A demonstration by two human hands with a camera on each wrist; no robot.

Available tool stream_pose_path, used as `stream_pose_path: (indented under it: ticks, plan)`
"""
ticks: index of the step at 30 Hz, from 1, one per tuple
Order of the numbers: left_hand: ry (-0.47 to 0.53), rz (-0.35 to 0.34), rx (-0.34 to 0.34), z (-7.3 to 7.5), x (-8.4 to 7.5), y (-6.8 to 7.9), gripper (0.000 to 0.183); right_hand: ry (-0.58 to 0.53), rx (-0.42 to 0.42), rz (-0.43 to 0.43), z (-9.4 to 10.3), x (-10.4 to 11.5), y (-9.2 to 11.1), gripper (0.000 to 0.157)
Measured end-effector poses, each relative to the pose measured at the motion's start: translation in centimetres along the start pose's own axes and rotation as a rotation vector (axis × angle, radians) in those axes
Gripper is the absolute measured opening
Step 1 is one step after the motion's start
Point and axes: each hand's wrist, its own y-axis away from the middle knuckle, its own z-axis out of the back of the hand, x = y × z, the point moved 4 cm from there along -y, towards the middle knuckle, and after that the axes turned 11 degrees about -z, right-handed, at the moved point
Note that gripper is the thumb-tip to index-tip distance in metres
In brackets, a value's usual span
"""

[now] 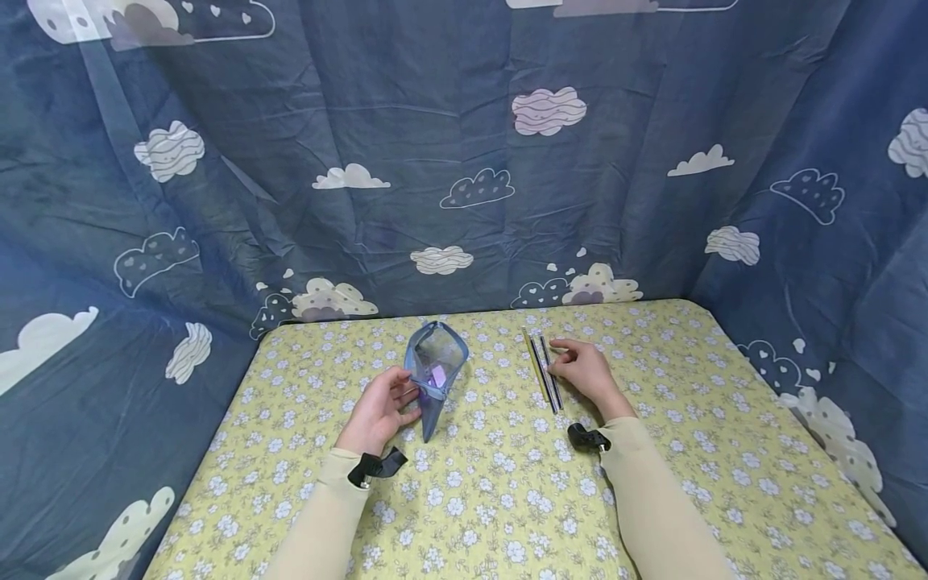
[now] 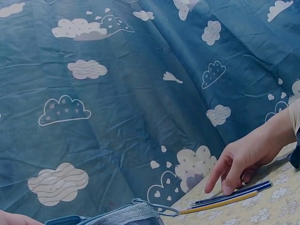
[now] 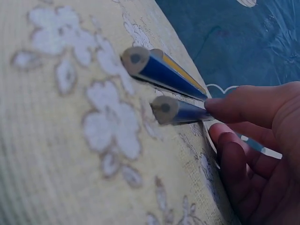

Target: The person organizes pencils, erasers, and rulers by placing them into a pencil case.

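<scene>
My left hand [image 1: 380, 407] holds a blue zippered mesh pouch [image 1: 431, 411] by its left side. The pouch's mouth gapes, and a purple item [image 1: 437, 376] shows inside. On the right, three pencils lie side by side on the cloth: a yellow one [image 1: 535, 364] and two dark blue ones [image 2: 243, 190]. Over the rightmost blue pencil [image 3: 183, 111] is my right hand [image 1: 586, 370], its thumb touching the pencil and its index finger reaching forward. In the left wrist view only a sliver of the left hand shows, beside the pouch's zipper edge [image 2: 126, 213].
A yellow flowered cloth [image 1: 500, 499] covers the table. Dark blue curtains [image 1: 406, 105] with cloud prints stand behind it and on both sides. Each forearm wears a black wrist strap [image 1: 377, 467].
</scene>
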Motion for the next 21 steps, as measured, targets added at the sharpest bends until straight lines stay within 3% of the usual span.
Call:
stream_pose_path:
  ticks: [21]
  plan:
    - [-0.015, 0.001, -0.012, -0.09, -0.18, -0.02, 0.014, 0.156, -0.100, -0.023, 0.10, 0.75, 0.01, 0.058]
